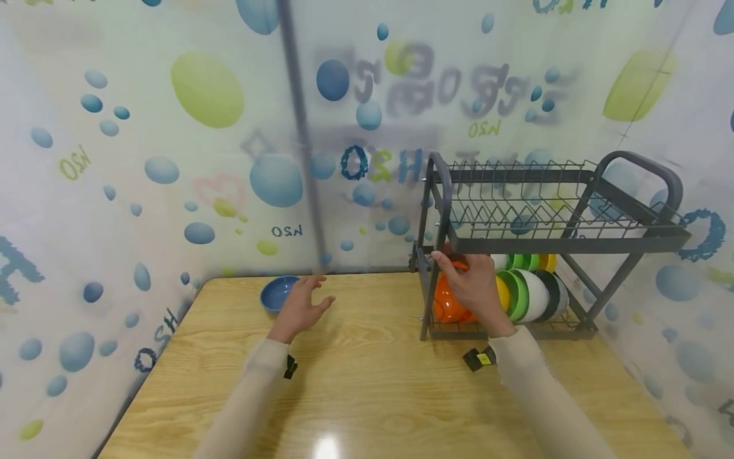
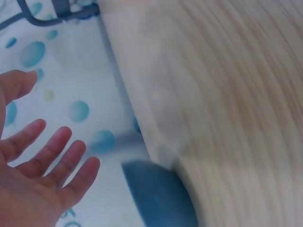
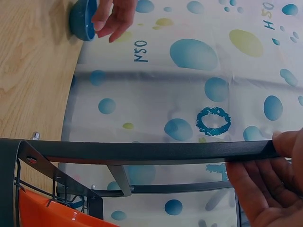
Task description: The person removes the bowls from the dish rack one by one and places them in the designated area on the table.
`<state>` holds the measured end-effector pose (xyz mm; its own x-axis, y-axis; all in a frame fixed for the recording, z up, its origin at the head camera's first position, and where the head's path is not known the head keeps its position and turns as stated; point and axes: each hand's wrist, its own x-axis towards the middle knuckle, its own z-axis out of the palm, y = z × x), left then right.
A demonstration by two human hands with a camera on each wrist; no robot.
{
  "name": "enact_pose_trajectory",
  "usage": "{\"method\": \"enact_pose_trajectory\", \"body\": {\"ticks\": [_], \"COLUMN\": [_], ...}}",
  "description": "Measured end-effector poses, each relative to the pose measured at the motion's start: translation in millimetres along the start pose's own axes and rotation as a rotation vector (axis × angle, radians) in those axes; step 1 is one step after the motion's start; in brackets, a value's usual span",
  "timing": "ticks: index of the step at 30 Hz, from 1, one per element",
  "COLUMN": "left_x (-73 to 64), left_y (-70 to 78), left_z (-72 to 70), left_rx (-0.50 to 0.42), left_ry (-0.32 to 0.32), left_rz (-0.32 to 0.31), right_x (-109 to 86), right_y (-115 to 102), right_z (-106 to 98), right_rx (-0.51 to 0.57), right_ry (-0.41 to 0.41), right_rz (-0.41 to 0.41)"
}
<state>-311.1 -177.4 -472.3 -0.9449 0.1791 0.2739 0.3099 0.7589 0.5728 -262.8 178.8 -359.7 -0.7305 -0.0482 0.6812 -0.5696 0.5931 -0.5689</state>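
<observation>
A dark grey two-tier dish rack [image 1: 573,245] stands at the right of the table. My right hand [image 1: 476,287] holds its front left post, with the thumb on one side of the bar [image 3: 165,152] and the fingers on the other in the right wrist view. Behind that hand, an orange bowl [image 1: 447,305] sits on the lower tier, partly covered. My left hand [image 1: 299,311] hovers beside a small blue bowl [image 1: 273,294] at the back left, overlapping its right side. In the left wrist view its fingers are spread and the palm holds nothing, with the blue bowl [image 2: 161,198] below.
Green bowls [image 1: 518,293], a white bowl [image 1: 536,294] and a dark bowl [image 1: 555,296] stand on edge in the lower tier. Above them, the wire upper tier [image 1: 516,210] bears nothing. A patterned curtain [image 1: 367,127] borders the wooden table [image 1: 367,382] behind and at both sides.
</observation>
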Motion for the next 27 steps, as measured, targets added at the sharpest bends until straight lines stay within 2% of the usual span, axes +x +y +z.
{"method": "enact_pose_trajectory", "body": {"ticks": [8,14,20,27], "left_x": [8.1,16.1,19.6,20.3], "left_y": [35.3,72.0,111.0,149.7], "left_z": [11.2,20.4,27.5,30.1], "left_rx": [-0.133,-0.278,-0.370,-0.431], "left_ry": [-0.034,-0.063,-0.092,-0.104], "left_rz": [0.034,0.081,0.161,0.267], "right_x": [-0.5,-0.2,-0.7,-3.3], "right_y": [0.9,1.2,2.8,1.5], "right_z": [0.2,-1.0,-0.2,0.4], "right_rx": [0.008,0.005,-0.004,-0.002], "right_ry": [-0.002,0.029,0.036,0.015], "right_rz": [0.006,-0.021,-0.034,0.020]}}
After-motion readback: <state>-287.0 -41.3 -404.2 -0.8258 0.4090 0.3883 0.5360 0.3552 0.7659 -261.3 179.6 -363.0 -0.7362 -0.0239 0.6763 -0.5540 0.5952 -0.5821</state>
